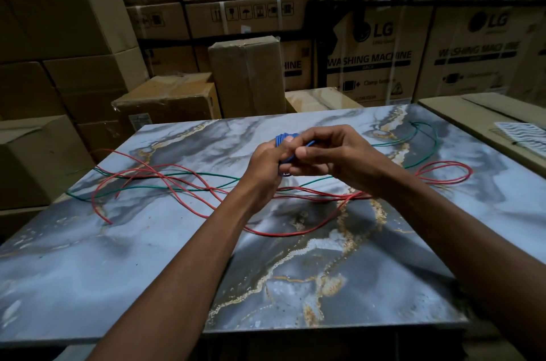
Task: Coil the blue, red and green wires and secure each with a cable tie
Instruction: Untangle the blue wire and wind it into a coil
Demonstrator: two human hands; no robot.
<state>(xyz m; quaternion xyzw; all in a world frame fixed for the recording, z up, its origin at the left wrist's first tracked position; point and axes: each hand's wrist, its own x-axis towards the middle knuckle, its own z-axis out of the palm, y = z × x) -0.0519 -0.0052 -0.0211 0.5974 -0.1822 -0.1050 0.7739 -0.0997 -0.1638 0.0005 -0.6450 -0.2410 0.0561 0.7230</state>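
Note:
The blue wire (280, 140) is bunched into a small coil above the middle of the marble tabletop (118, 257). My left hand (264, 167) is closed around the coil. My right hand (322, 154) pinches a blue strand against it from the right. Most of the coil is hidden by my fingers. The red wire (165, 185) lies loose in long loops across the table, from the left side to a loop at the right. The green wire (141, 188) runs loose alongside it and curves away to the far right corner. No cable tie is visible.
Stacked cardboard boxes (245, 74) stand close behind the table and along the left side. At the right, a flat carton (472, 112) butts against the table and carries a white patterned sheet (523, 136). The near half of the tabletop holds only my forearms.

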